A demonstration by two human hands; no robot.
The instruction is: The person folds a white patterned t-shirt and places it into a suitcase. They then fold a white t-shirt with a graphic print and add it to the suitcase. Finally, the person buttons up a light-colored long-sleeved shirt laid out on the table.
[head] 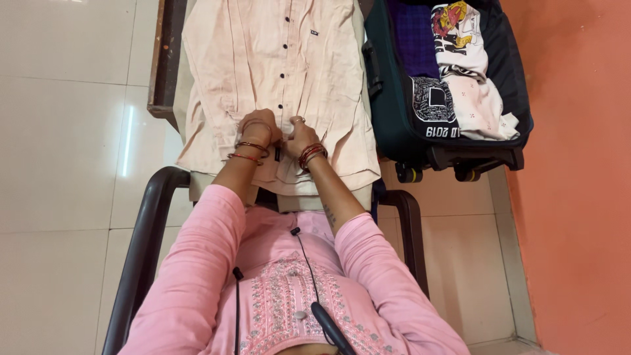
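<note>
- The shirt [276, 72] lies flat on the table [164, 59], its hem at the near edge.
- The suitcase [394, 118] stands right of the table, folded clothes [460, 72] in it.
- Both hands [279, 135] rest on the shirt's near part.

left hand [261, 130] + right hand [300, 133]: pinching button placket of peach shirt [223, 72] | shirt: flat on table [164, 59] | open suitcase [394, 125]: beside table, folded clothes [460, 59] inside

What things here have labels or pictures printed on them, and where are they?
Small dark label: tiny rectangle on the chest of the peach shirt, above both hands.
Cartoon print: red and yellow, on a white folded garment at the top of the open suitcase.
Black garment print: white square design with lettering, lower in the suitcase.
No screens or signs.
</note>
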